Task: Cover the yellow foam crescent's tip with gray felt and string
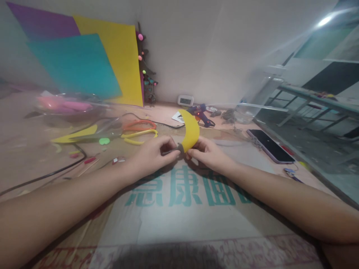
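Yellow strip (193,129) curves up above the printed sheet (179,224), base against a dark piece (180,148). Left hand (153,157) clamped on dark piece; right hand (209,154) apparently pinching strip's lower edge. Light, low grip best; squeezing higher could crease it.

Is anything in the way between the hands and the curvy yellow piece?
Nothing visible is. The right hand pinches the yellow piece near its lower end. At the left hand, only the small dark piece it holds comes between its fingertips and the yellow piece.
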A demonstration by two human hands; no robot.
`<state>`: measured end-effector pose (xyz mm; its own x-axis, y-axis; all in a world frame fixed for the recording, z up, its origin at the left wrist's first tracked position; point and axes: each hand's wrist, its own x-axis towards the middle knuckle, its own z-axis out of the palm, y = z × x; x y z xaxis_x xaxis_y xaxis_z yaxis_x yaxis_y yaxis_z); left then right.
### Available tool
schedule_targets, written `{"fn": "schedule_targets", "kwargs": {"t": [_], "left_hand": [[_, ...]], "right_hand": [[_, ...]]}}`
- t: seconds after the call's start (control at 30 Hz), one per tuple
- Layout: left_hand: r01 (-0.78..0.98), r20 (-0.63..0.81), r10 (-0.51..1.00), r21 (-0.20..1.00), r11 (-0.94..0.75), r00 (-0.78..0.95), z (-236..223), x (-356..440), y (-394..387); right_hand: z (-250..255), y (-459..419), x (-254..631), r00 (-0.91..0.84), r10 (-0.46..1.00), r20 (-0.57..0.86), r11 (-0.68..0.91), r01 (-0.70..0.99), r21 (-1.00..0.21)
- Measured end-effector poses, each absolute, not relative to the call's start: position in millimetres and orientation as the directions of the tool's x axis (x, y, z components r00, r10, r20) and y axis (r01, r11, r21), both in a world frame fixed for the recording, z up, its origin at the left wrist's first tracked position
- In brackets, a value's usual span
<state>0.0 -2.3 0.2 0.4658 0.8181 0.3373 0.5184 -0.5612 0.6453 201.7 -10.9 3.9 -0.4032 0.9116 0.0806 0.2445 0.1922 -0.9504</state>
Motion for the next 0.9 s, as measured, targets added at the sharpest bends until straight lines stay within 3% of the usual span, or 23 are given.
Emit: {"fn": "schedule_targets", "kwargs": {"t": [0.9], "left_hand": [[0.506,0.302,0.811,0.658,-0.558,0.500,-0.5,-0.3,-2.3]], "right_hand": [[6.9,-14.2,201.0,-0.370,0.926,0.078,0.200,0.304,-0.932]]}}
